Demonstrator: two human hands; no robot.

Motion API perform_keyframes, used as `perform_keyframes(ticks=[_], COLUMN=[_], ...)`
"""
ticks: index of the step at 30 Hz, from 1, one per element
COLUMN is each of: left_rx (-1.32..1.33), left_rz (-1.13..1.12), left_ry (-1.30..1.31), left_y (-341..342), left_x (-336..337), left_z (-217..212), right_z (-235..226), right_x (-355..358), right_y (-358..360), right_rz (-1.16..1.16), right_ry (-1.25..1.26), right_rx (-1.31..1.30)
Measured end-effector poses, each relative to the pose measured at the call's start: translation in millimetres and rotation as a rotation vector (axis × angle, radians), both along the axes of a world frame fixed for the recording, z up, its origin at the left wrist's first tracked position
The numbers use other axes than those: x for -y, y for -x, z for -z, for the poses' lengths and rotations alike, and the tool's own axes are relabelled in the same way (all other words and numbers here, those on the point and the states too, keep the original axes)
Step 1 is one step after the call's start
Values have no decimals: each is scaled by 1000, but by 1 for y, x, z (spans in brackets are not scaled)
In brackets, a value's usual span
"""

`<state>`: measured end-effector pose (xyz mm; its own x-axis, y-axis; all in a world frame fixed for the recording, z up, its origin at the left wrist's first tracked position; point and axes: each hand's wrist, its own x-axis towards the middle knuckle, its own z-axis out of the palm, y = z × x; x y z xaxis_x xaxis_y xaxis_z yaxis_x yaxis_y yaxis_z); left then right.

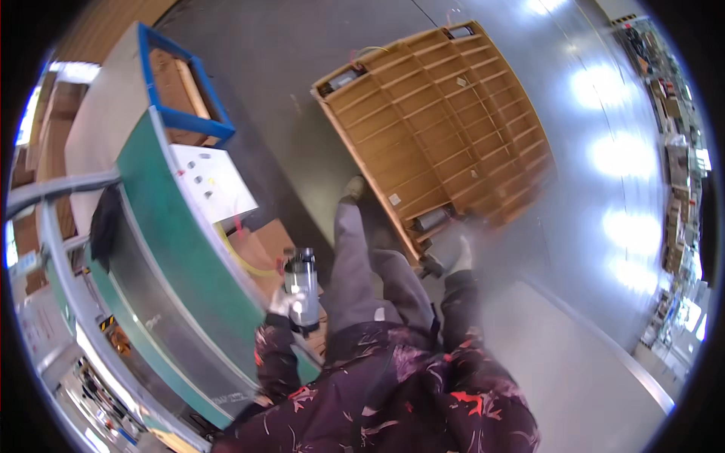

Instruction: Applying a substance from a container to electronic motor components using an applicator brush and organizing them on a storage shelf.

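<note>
My left hand (281, 303), in a whitish glove, grips an upright clear-and-silver cylinder (302, 285) with black ends, beside the green-edged bench. My right hand (462, 255), also gloved, is smeared by motion at the near corner of a large brown divided crate (411, 147). A small dark part (432, 266) shows right beside its fingers; whether the hand holds it I cannot tell. Inside the crate's near corner lies a dark cylinder (433, 219). Another dark cylinder (343, 81) lies in the far left corner, and a third (461, 32) at the far right.
A long green-edged bench (170, 219) with a grey belt-like strip runs along my left. Beyond it are a white panel (214, 181) with small dark parts and a blue-framed box (185, 121). Cardboard (264, 249) lies below the bench edge. Stocked shelves (676, 166) line the far right.
</note>
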<state>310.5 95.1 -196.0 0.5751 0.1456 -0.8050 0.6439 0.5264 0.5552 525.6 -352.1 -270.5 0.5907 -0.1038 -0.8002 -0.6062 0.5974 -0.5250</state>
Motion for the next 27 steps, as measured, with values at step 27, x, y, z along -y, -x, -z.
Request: perform_keyframes(ticks=[27], left_rx=[81], left_rz=[1347], left_ry=[-669], left_y=[-412], left_x=[311], left_z=[511], right_z=[436], right_x=[6], right_y=[-112], right_rz=[-57], right_ry=[955], right_rx=[-356])
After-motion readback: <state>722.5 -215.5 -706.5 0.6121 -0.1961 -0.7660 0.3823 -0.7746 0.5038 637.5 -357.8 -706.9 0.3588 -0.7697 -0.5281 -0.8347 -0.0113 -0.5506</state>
